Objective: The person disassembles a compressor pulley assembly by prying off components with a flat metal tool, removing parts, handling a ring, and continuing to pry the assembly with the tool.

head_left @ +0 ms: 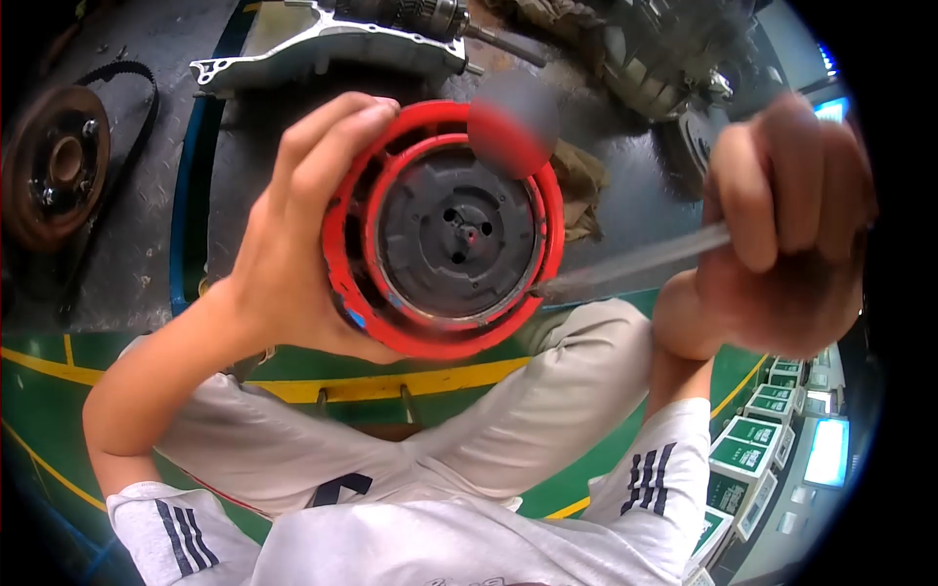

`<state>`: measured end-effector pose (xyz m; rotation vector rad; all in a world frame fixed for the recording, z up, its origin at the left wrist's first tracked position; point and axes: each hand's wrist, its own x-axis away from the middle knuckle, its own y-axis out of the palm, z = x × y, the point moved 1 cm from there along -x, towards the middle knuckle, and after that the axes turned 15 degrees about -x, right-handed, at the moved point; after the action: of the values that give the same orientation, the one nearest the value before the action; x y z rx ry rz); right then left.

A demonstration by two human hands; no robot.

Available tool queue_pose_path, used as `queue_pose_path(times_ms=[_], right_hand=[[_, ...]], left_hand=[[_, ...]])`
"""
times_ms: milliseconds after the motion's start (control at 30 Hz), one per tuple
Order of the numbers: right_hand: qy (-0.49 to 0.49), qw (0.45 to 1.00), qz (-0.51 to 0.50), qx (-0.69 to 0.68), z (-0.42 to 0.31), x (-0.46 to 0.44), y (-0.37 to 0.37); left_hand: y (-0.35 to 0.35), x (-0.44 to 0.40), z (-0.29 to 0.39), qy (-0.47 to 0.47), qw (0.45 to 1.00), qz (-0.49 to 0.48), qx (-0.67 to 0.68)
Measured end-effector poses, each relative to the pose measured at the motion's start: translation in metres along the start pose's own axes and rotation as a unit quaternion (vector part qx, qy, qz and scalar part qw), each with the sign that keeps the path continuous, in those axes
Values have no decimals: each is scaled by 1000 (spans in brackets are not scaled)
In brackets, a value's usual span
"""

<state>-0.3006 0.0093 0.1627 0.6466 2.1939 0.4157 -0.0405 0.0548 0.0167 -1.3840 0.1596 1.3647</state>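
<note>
A round red part (344, 230) with a dark ribbed disc (459, 230) in its centre stands tilted toward the camera, at the middle of the view. Around its left rim my left hand (293, 220) is wrapped, fingers on top and palm below. On the right, my right hand (787, 215) is closed in a fist on a long thin tool (640, 259), which is blurred. The tool's tip touches or nearly touches the lower right edge of the disc. A blurred round patch hides the part's upper right rim.
A rusty pulley (63, 161) with a black belt (147, 88) lies on the metal table (249, 146) at the left. Behind the red part are a silver casting (342, 54) and a geared shaft (420, 15). A brown cloth (581, 186) and machine parts (664, 59) lie back right.
</note>
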Motion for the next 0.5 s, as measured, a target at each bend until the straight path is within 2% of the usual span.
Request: queue_pose_path(times_ms=[100,167,233,333,433,467,500], right_hand=[[39,998,-16,40,-1,-9,-13],[37,999,-35,14,2,-8,-21],[29,998,-49,-4,6,-10,-24],[16,997,-57,48,9,-12,-17],[118,988,25,-96,4,-15,-4],[94,988,47,-114,3,-11,-1],[67,991,41,-110,6,-3,-1]], left_hand=[[-5,-3,-10,24,998,-49,5],[-3,-2,-18,28,996,-79,14],[-2,-4,-26,38,984,-100,139],[-9,-11,-33,54,978,-136,148],[-9,-7,-33,57,973,-154,161],[-4,-1,-33,60,985,-129,95],[0,-1,-31,52,986,-105,122]])
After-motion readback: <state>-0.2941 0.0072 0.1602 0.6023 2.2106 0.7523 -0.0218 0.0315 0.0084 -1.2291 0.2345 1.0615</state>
